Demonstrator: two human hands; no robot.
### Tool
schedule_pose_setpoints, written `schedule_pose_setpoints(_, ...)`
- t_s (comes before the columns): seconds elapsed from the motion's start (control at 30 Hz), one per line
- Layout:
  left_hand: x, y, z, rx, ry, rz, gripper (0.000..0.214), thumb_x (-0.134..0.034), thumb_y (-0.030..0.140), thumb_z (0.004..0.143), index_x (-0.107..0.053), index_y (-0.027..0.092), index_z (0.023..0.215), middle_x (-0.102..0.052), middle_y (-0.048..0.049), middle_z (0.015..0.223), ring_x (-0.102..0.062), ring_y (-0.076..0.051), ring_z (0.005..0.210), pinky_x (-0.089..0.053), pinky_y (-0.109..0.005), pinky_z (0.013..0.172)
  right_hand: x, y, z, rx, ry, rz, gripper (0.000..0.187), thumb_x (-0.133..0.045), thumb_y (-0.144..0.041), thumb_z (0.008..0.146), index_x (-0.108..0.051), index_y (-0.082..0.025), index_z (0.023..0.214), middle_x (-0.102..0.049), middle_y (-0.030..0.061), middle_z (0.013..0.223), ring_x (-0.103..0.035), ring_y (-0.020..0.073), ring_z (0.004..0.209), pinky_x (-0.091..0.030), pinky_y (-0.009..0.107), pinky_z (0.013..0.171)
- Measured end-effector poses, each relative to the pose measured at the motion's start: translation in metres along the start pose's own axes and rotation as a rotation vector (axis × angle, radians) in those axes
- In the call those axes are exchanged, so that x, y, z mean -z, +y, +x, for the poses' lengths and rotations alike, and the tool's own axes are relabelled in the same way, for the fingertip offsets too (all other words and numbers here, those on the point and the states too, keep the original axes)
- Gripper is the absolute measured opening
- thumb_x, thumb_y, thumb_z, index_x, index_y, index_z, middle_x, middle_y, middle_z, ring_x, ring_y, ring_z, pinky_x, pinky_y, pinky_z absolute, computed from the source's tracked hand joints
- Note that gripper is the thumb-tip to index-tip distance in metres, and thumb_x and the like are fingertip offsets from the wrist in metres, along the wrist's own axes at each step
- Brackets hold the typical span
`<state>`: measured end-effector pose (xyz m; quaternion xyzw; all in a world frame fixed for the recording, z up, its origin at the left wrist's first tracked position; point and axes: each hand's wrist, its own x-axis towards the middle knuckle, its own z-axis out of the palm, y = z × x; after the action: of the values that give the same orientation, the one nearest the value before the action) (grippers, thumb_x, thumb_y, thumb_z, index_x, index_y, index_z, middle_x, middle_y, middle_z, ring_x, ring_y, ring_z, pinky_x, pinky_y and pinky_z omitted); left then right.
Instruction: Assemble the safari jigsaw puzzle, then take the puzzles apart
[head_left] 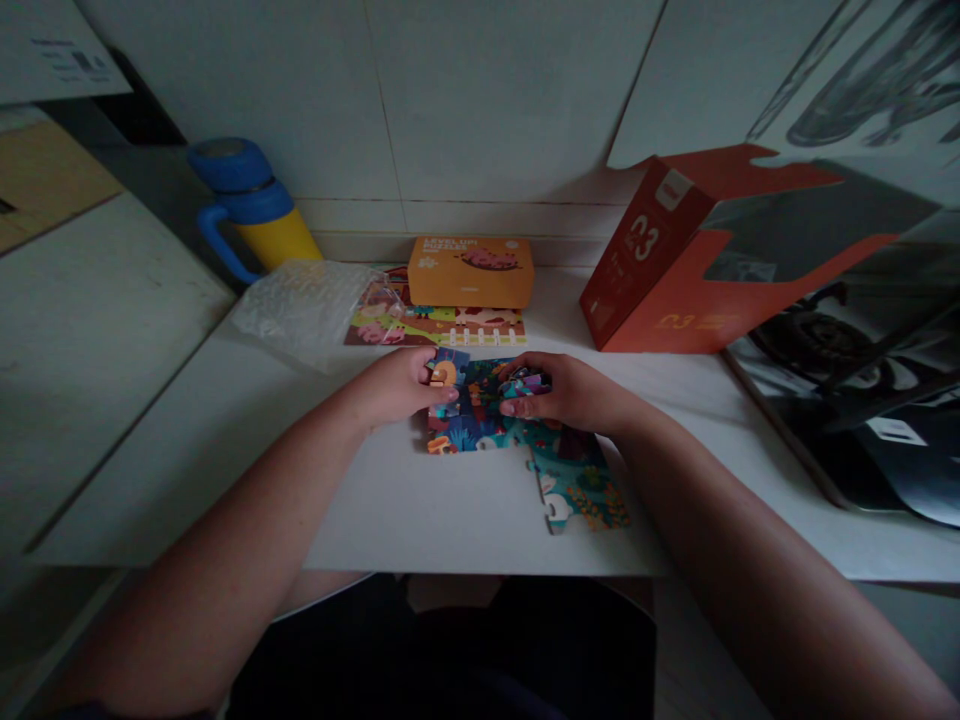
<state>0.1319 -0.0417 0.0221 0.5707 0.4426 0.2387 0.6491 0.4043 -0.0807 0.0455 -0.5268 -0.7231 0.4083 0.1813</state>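
Observation:
A partly joined jigsaw puzzle (471, 425) in dark blue and teal lies on the white counter, its right part (581, 485) reaching toward the front edge and showing a white rabbit. My left hand (401, 385) is closed on a puzzle piece (445, 372) with an orange shape, held over the puzzle's left side. Several loose puzzle pieces (529, 384) are gripped in my right hand (559, 390), above the right half of the puzzle. My fingers hide some of the picture beneath.
Behind the puzzle stand an orange puzzle box (471, 275) and a farm picture sheet (487, 328). Bubble wrap (300, 310) lies to the left, before a blue and yellow flask (259, 215). A tall red-orange box (660, 270) and a black gas stove (847, 400) are at right.

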Motion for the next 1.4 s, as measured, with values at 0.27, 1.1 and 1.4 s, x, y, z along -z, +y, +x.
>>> schedule_pose_setpoints(0.27,-0.004,0.011,-0.009,0.029,-0.028,-0.037,0.038,-0.089,0.028,0.074,-0.062,0.021,0.099,-0.076,-0.0032,0.085,-0.071,-0.018,0.064,-0.06,-0.035,0.059,0.0,0.001,0.001,0.031,0.026,-0.032,0.064,-0.082,-0.066,0.075,-0.074,-0.022,0.121,-0.071,0.0038,0.092,-0.062,0.0192,0.077,-0.046,0.031,0.07)
schedule_pose_setpoints(1.1,-0.038,-0.001,-0.004,-0.369,0.149,0.653,0.017,-0.057,0.037,0.102,-0.06,0.021,0.096,-0.069,-0.0032,0.086,-0.064,-0.02,0.078,-0.046,-0.032,0.067,-0.017,0.005,0.006,0.19,0.195,0.395,0.07,-0.098,-0.048,0.064,-0.059,-0.022,0.115,-0.069,0.0043,0.106,-0.064,0.0209,0.093,-0.053,0.03,0.08)
schedule_pose_setpoints(1.4,-0.035,-0.006,-0.003,-0.354,0.012,0.552,0.011,-0.062,0.032,0.098,-0.058,0.021,0.099,-0.066,0.0005,0.083,-0.061,-0.016,0.073,-0.047,-0.028,0.065,-0.018,0.005,0.006,0.181,0.138,0.39,0.07,-0.094,-0.051,0.069,-0.064,-0.021,0.124,-0.074,0.0071,0.113,-0.069,0.0254,0.098,-0.057,0.037,0.086)
